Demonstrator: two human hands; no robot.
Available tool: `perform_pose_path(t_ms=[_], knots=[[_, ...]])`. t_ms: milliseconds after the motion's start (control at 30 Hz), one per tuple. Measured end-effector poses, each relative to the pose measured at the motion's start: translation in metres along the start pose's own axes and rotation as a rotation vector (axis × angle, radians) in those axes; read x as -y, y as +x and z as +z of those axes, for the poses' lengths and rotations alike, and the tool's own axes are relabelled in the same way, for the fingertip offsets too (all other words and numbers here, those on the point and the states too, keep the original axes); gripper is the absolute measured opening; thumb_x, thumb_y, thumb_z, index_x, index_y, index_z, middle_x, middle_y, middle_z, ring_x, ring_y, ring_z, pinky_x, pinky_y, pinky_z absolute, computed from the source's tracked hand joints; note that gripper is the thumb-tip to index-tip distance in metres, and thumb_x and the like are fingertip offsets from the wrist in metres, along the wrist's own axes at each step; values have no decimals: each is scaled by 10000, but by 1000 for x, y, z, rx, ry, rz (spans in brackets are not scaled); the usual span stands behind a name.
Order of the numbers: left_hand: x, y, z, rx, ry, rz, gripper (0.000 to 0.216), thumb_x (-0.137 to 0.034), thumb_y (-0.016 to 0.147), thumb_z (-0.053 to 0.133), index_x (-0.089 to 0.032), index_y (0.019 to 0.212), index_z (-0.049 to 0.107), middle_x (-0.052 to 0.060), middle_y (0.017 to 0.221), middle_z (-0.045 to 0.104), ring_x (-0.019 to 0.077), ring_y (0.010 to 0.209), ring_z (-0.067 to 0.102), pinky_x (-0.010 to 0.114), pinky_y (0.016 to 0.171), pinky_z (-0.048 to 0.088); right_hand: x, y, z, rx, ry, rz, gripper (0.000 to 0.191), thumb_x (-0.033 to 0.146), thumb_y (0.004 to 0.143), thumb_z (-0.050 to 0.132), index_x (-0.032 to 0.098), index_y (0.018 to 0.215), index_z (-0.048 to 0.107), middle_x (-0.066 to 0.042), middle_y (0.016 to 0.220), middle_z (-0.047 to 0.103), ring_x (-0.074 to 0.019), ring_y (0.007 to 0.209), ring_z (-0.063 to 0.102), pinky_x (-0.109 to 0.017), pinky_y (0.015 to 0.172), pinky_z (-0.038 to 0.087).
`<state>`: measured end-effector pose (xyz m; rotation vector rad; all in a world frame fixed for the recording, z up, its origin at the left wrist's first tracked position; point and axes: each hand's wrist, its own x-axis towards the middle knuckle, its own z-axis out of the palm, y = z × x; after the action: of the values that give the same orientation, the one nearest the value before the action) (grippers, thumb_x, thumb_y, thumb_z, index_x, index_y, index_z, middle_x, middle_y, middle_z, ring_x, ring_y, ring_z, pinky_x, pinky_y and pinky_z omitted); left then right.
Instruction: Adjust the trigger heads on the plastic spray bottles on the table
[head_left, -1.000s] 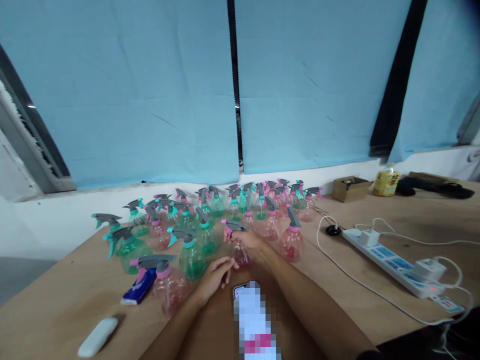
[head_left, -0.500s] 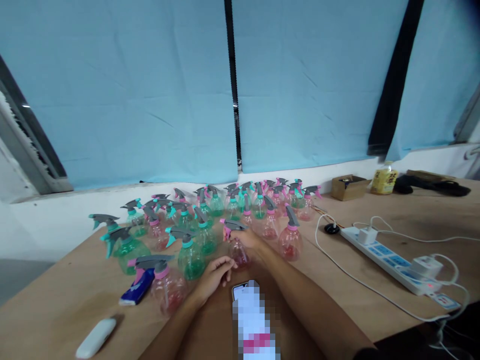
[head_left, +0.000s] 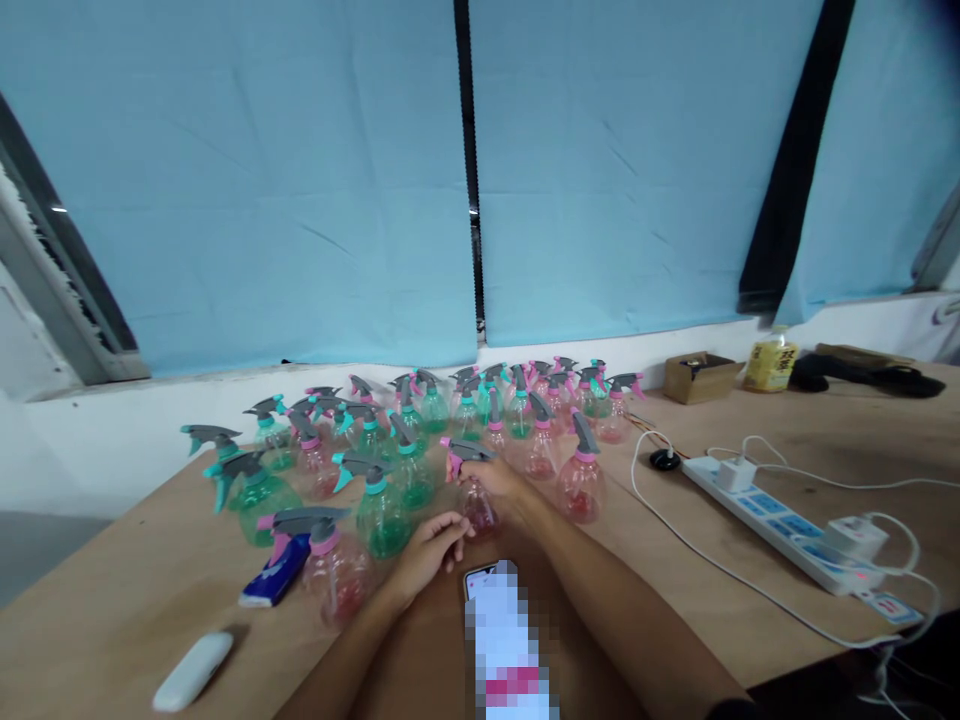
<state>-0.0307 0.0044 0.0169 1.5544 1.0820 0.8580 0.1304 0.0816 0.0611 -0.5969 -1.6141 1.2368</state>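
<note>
A pink spray bottle (head_left: 480,508) with a grey and pink trigger head stands upright on the table. My right hand (head_left: 491,475) is closed round its neck, just under the head. Loosely curled and with nothing visible in it, my left hand (head_left: 436,545) rests by the bottle's lower left side, fingertips at or touching it. A green spray bottle (head_left: 382,518) is to the left of my hands, and another pink spray bottle (head_left: 580,485) is to the right. Between my forearms lies a phone (head_left: 491,620), its screen lit and partly pixelated.
Several more green and pink spray bottles crowd the table behind. At front left are a blue packet (head_left: 276,575) and a white oval case (head_left: 193,670). On the right lie a power strip (head_left: 772,525) with trailing white cables, a cardboard box (head_left: 697,380) and a yellow-labelled bottle (head_left: 770,363).
Both hands hold the same pose at the pink bottle. Only the camera view has shifted very slightly.
</note>
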Motion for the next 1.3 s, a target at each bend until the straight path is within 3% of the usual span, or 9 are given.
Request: perform_pose_path(t_ms=[300, 533, 667, 833, 1067, 1300], knots=[[3, 1, -1, -8, -1, -1, 386, -530, 838, 556, -153, 804, 635, -44, 551, 528, 77, 442, 439, 204, 465, 292, -9, -1, 1, -130, -56, -2, 166, 180, 613, 545, 206, 694, 688, 28, 635, 598, -133, 623, 531, -243, 603, 430], [1, 1, -1, -7, -17, -12, 388, -530, 817, 582, -150, 796, 653, -32, 554, 575, 73, 420, 456, 205, 453, 282, -7, 1, 0, 3, -14, -23, 233, 172, 633, 546, 209, 794, 710, 16, 657, 634, -148, 646, 567, -262, 639, 462], [3, 2, -2, -38, -44, -23, 414, -536, 801, 576, -138, 851, 681, 77, 798, 745, 84, 431, 525, 211, 441, 280, -11, -2, 4, -108, -66, -12, 182, 214, 698, 576, 210, 836, 695, 13, 677, 623, -144, 638, 561, -271, 642, 472], [5, 4, -4, -60, -85, -55, 458, -540, 768, 605, -120, 912, 717, 171, 993, 764, 120, 472, 595, 226, 452, 320, -17, -7, 9, -286, -180, -273, 346, 231, 776, 592, 214, 1121, 616, -30, 967, 669, -162, 835, 606, -294, 797, 475], [7, 5, -3, -102, -106, -47, 505, -534, 763, 602, -132, 1043, 724, 189, 1149, 721, 140, 513, 642, 232, 463, 359, -22, -12, 14, -407, -502, -278, 381, 327, 914, 509, 201, 1273, 501, -57, 1050, 642, -169, 857, 596, -317, 858, 450], [7, 6, -2, -120, -143, -42, 539, -555, 754, 643, -160, 1116, 708, 174, 1210, 697, 199, 643, 720, 242, 500, 433, -39, -10, 15, -566, -769, -409, 446, 323, 925, 466, 142, 1332, 447, -162, 1254, 513, -276, 1180, 477, -464, 1054, 327]])
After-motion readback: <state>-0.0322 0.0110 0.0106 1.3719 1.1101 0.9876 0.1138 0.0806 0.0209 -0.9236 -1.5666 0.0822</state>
